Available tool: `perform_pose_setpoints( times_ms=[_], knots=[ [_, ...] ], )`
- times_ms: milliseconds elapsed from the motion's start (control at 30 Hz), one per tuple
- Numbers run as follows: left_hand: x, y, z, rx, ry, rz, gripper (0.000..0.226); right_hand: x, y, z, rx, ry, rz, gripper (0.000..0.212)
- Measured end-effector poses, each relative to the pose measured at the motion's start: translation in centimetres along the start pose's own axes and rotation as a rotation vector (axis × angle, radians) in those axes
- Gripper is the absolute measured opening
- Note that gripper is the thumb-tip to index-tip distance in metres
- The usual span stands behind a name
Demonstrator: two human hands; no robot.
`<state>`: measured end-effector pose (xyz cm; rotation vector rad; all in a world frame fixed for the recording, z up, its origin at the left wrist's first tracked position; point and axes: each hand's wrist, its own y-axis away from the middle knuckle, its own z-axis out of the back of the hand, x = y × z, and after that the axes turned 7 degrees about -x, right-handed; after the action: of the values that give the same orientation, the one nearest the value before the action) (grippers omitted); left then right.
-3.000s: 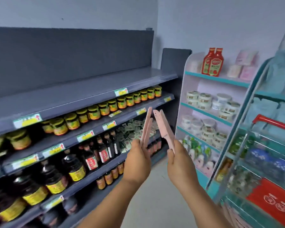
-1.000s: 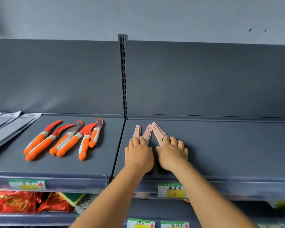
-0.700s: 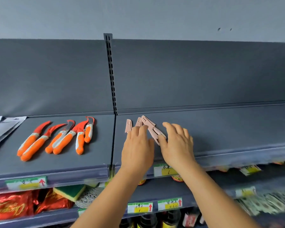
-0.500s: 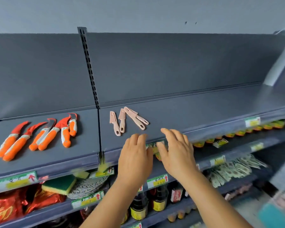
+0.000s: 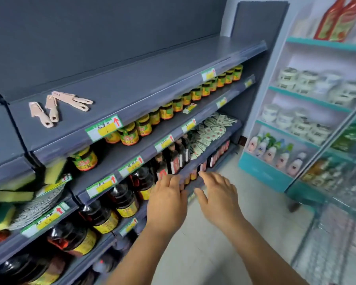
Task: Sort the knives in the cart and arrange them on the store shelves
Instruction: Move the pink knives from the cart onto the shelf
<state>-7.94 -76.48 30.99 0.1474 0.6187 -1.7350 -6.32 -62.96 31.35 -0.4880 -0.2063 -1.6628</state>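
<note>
Both hands are out in front and empty. The left hand [image 5: 169,204] has its fingers [image 5: 174,182] relaxed and nearly straight, gripping nothing; the right hand [image 5: 219,199] is spread loose, thumb out, also holding nothing. Both hang in the air in front of the lower shelves, well below and to the right of the pink knives [image 5: 58,106].

Those pink knives lie flat on the grey top shelf [image 5: 152,79], just behind the green-and-yellow price tag [image 5: 104,128]. Two sit side by side with handles pointing toward the shelf's front edge; two more lie just right of them, angled across and overlapping each other at the blade end. The whole cluster looks fanned rather than lined up.

Risks from here. The two front handles end close to the shelf lip, so a sleeve or arm brushing past could drag one off onto the floor. The crossed pair is untidy, and a hasty nudge might scatter all of them. Directly under that shelf stands a row of jars [image 5: 167,110], with dark sauce bottles [image 5: 119,202] lower down, right beside the hands; a careless swing toward the cart could clip a bottle and tip it. The frame is blurred at the right side, where wire mesh, probably the cart [image 5: 337,233], shows, so I cannot tell what knives are left in it.
</note>
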Motion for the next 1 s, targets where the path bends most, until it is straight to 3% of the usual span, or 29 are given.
perform_pose_setpoints(
  times_ms=[367, 667, 733, 1000],
  knots=[
    [-12.6, 8.2, -9.1, 0.384, -0.001, -0.145, 0.049, -16.4, 10.8, 3.1, 0.082, 0.069, -0.338, 0.050],
    [-26.6, 16.1, -16.4, 0.527, 0.009, -0.325, 0.040, -30.7, 20.2, 8.6, 0.128, 0.050, -0.524, 0.050],
    [-29.8, 17.4, -17.5, 0.635, 0.023, -0.318, 0.043, -33.4, 21.8, 9.7, 0.129, 0.058, -0.555, 0.049],
    [-37.2, 19.1, -23.0, 0.719, 0.007, -0.457, 0.053, -41.3, 24.7, 11.6, 0.135, 0.087, -0.711, 0.052]
  ],
)
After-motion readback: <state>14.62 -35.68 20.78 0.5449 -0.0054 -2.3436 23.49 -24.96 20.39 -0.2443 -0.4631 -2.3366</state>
